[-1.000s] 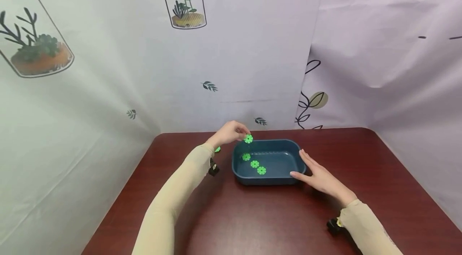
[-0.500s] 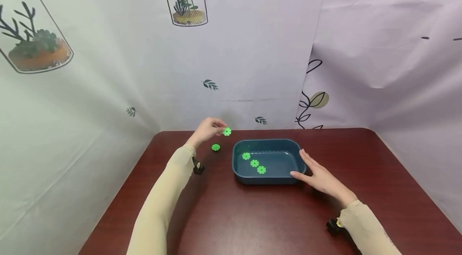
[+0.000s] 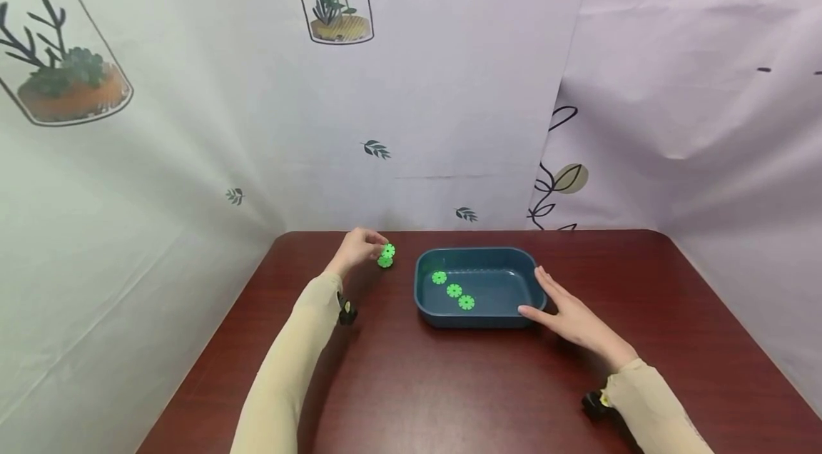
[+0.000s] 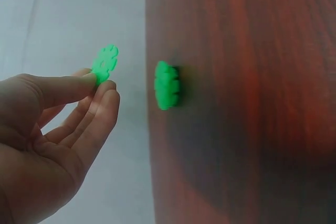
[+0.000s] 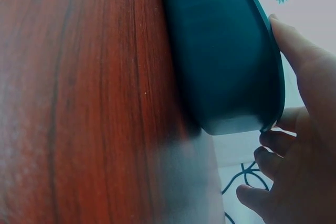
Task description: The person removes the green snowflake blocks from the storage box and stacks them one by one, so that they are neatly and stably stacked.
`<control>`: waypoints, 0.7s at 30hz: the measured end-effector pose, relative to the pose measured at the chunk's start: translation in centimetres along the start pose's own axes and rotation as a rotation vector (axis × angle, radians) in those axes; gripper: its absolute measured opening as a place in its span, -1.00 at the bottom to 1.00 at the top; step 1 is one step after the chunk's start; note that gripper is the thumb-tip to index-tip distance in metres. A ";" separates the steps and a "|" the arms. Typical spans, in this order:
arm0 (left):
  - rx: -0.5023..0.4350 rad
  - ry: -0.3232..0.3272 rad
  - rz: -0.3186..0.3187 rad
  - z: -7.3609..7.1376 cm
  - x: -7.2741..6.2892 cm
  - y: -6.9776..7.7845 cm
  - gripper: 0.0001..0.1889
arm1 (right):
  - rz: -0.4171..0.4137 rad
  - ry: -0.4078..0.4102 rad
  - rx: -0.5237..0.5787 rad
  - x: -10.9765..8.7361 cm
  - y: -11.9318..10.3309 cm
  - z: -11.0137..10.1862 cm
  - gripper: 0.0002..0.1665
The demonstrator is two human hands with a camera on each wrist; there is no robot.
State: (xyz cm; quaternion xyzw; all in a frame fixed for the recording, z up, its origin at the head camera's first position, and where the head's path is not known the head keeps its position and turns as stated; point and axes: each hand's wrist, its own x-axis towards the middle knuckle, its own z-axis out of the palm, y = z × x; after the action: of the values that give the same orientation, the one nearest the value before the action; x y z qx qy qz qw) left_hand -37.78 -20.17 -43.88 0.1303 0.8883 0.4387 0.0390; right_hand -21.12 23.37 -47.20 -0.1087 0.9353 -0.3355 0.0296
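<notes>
A: What does the head view give?

B: A dark blue tray (image 3: 478, 323), smooth-walled with rounded corners, on a glossy reddish-brown table (image 3: 462, 390). Three flat green discs (image 3: 454, 290) with notched edges lie inside, in a slanting row towards its left end. A creased white cloth (image 3: 462, 111) printed with plants hangs behind.

A: And the hands?

B: The left hand (image 3: 354, 250), beyond the tray's left end, pinches a notched disc (image 3: 388, 250); from here that disc partly overlaps the table piece (image 3: 384, 263). The right hand (image 3: 571, 316) is at the tray's right end, thumb and fingers spread wide.

A: Does the left wrist view add anything?

B: It parts the two: the notched disc stands tilted between thumb and fingertips, clear of the table piece, which lies near the table's edge. That piece looks thick from this side; whether it is a single disc cannot be told. Wood grain shows too.

A: Then the right wrist view?

B: It shows the tray's outer wall, matt and slightly sloping, with the thumb touching its rim and the other fingers loosely bent, apart from one another. Dark looping lines (image 5: 252, 170) appear below; cable or print, it is unclear.
</notes>
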 end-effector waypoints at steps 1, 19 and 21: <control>0.011 0.006 -0.007 0.2 0.0 -0.1 -0.80 | -0.001 0.002 0.002 0.0 0.0 0.0 0.24; 0.005 0.045 -0.103 1.6 0.2 -1.9 -0.83 | -0.004 0.002 0.016 0.1 0.3 0.1 0.23; 0.003 0.047 -0.102 1.6 0.3 -2.0 -0.83 | -0.001 0.004 0.014 0.0 0.3 0.1 0.24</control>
State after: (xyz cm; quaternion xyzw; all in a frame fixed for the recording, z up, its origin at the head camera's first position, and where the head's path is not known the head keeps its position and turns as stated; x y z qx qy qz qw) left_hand -38.16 -20.02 -46.45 0.0745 0.8952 0.4376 0.0401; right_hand -21.19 23.56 -47.43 -0.1085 0.9329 -0.3422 0.0282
